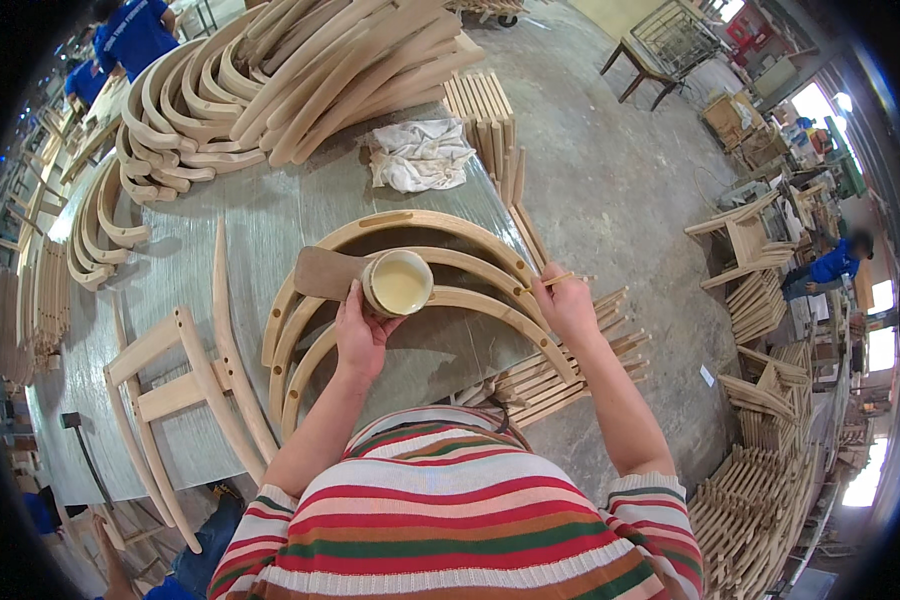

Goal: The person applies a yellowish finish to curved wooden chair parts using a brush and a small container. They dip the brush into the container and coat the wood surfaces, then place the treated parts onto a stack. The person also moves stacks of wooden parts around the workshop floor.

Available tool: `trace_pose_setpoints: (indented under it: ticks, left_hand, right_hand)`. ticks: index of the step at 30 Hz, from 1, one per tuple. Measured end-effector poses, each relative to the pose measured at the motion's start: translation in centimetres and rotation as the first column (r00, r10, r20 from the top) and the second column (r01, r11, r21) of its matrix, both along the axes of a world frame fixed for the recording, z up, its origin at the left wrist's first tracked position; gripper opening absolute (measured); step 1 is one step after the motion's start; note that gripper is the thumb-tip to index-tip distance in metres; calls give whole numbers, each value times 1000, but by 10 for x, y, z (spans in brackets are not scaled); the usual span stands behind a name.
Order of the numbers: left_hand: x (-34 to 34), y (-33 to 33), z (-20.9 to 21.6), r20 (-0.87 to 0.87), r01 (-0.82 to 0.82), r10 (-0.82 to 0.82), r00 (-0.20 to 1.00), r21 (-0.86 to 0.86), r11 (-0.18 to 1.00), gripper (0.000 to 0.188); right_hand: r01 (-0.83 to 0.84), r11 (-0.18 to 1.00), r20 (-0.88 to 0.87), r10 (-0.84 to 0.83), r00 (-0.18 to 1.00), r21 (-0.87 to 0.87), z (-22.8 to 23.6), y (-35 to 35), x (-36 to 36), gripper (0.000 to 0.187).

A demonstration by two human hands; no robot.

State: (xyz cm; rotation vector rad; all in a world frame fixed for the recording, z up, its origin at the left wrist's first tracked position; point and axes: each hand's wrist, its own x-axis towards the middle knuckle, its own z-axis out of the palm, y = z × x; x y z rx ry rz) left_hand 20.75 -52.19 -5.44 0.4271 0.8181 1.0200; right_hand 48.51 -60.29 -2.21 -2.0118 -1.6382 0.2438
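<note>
My left hand (358, 335) grips a small round cup of pale yellow glue (399, 282) above three curved wooden rails (440, 255) lying on the grey workbench (260, 220). A flat brown wooden paddle (325, 272) lies just left of the cup. My right hand (564, 303) pinches a thin wooden stick (550, 283) over the right end of the curved rails, at the bench's edge.
A crumpled white rag (420, 153) and a big pile of curved wooden parts (300, 70) lie at the far end. A partly assembled chair frame (185, 385) lies at left. Slat stacks (550, 375) sit below the bench. People in blue (135, 35) work nearby.
</note>
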Motion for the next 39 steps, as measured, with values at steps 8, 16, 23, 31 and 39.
trace_pose_setpoints:
  ticks: [8,16,23,31,39]
  left_hand:
    - [2,-5,6,-4,-9,9,1000,7,1000,34]
    - [4,-9,6,-14,15,-15,1000,22,1000,34]
    - [11,-13,8,-68,29,-28,997,22,999,33]
    - [28,-28,22,-78,136,-133,988,34,990,35]
    - [23,-30,22,-21,100,-101,995,-7,995,36]
  right_hand:
    - [3,1000,-32,-4,999,-12,7,4,-3,17]
    - [51,998,-2,-52,999,-27,7,2,-7,17]
    - [121,960,-676,86,732,254,52,-10,-34,13]
    - [101,982,-827,76,556,159,41,0,-60,11]
    - [158,987,-986,52,-158,27,18,-8,-52,7]
